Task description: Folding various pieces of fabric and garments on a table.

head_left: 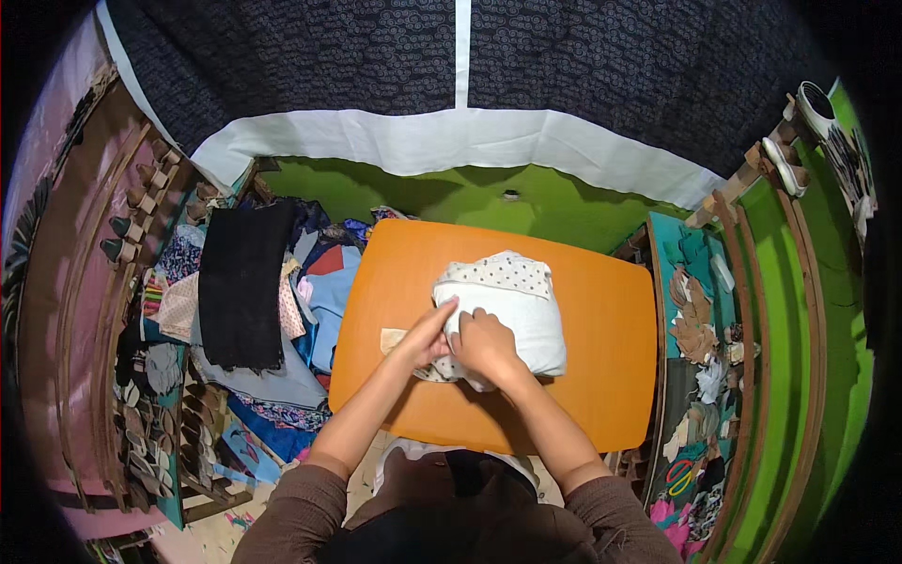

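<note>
A folded bundle of white cloth lies on the orange table. Its far side has a polka-dot band, and more dotted fabric shows under the near left corner. At the bundle's left edge, my left hand grips the cloth with the thumb on top and the fingers curled beneath. Close beside it, my right hand has its fingers bent and pinching the same cloth near that corner. Just how much fabric sits between the fingers is hidden.
A small beige piece lies left of my hands. A heap of clothes, with a black cloth draped over it, stands at the left. Racks at both sides hold shoes, fabric scraps and orange-and-green-handled scissors. A dark curtain hangs ahead.
</note>
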Motion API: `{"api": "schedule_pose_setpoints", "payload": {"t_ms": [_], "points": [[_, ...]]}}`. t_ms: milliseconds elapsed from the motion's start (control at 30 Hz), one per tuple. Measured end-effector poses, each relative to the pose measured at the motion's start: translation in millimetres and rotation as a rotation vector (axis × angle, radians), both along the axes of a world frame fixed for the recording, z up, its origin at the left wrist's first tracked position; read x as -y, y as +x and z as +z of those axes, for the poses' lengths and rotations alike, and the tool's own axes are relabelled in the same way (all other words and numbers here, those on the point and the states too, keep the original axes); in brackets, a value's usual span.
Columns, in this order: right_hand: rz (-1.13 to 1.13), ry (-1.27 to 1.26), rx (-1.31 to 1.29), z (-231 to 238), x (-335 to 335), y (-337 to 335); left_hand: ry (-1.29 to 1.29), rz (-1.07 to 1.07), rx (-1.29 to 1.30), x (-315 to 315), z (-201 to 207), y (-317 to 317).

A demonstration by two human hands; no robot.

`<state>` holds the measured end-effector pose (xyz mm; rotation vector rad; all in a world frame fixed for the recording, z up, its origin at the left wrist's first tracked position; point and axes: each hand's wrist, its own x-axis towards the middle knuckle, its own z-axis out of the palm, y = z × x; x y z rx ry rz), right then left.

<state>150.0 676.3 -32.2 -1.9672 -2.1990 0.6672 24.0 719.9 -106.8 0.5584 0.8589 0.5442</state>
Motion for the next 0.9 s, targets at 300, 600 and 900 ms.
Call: {"api": "schedule_pose_setpoints", "payload": {"t_ms": [300,600,900], "points": [[-0.034,0.353,-0.209,-2.1,-3.7,58.4,0.263,0.190,-0.023,-4.0,-6.7,5.2],[-0.162,0.446,0.111,-58.7,18.4,14.8,0.576,0.148,-0.861,-7.1,-46.6,-10.8],[-0.207,0.459,0.012,-84.2,17.8,42.2,1.138,-0.139,-1.067,48.3,-14.1,42.1]]}}
